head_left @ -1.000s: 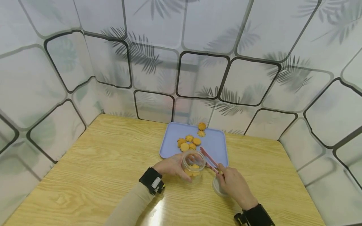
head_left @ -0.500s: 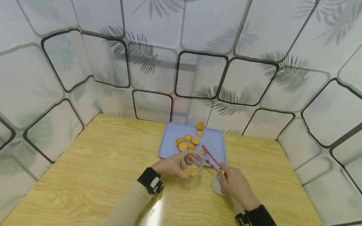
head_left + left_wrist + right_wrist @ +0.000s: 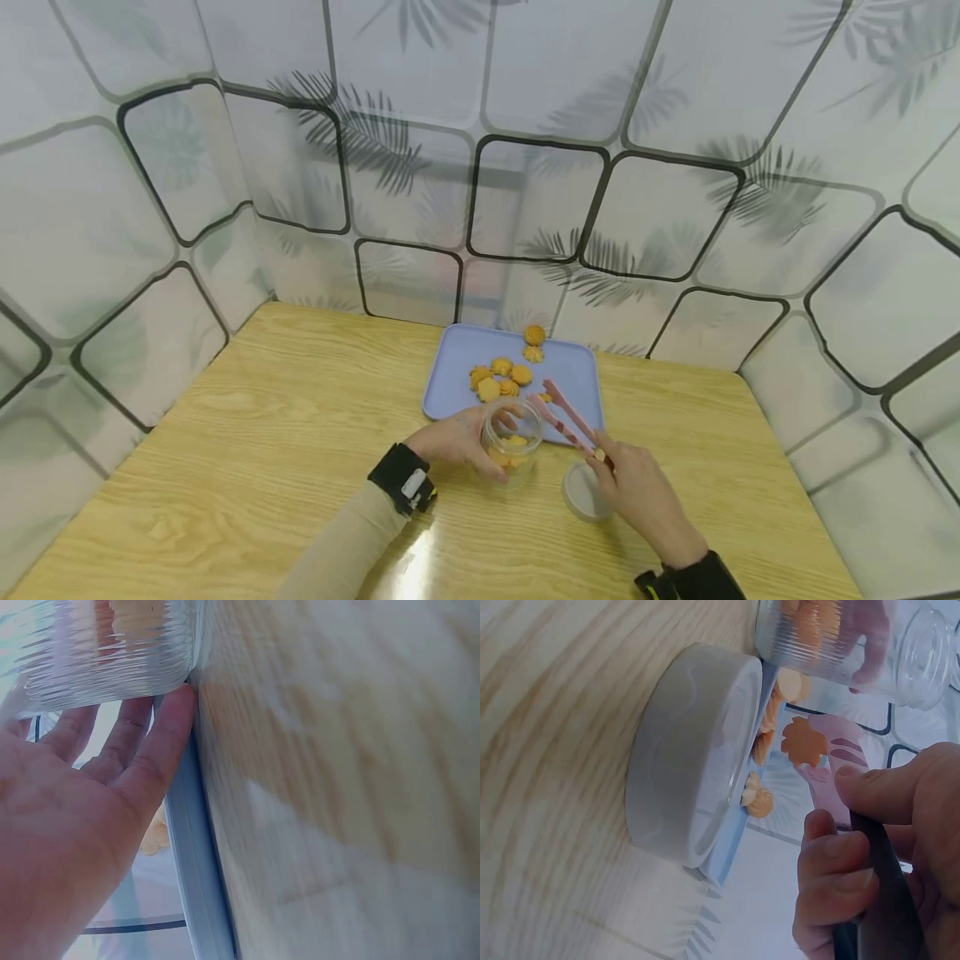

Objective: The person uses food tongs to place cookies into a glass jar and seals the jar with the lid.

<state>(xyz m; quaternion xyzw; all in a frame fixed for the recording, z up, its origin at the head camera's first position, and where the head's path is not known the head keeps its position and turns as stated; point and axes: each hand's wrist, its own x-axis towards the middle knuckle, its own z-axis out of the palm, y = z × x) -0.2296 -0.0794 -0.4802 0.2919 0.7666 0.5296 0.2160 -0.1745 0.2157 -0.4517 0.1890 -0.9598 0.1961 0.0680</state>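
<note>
My left hand (image 3: 456, 440) grips a clear glass jar (image 3: 513, 477) at the front of the tray, thumb on the near side and fingers behind. Several cookies (image 3: 513, 450) lie inside the jar, whose mouth is uncovered. Ribbed glass (image 3: 112, 675) fills the top of the left wrist view, with fingers against it. My right hand (image 3: 637, 492) holds pink tongs (image 3: 572, 410) with dark handles (image 3: 889, 892). A flower-shaped cookie (image 3: 804, 741) shows at the tong tips, just right of the jar's mouth in the head view.
A blue tray (image 3: 450, 354) behind the jar bears several loose cookies (image 3: 501, 367). The pale round lid (image 3: 587, 493) lies on the wooden table (image 3: 285, 433) below my right hand. A patterned curtain (image 3: 420, 208) hangs along the table's back and sides.
The tongs have risen and shifted slightly right, and a cookie now shows at their tips. More of the lid is uncovered as my right hand moves right. The left hand keeps the jar in place.
</note>
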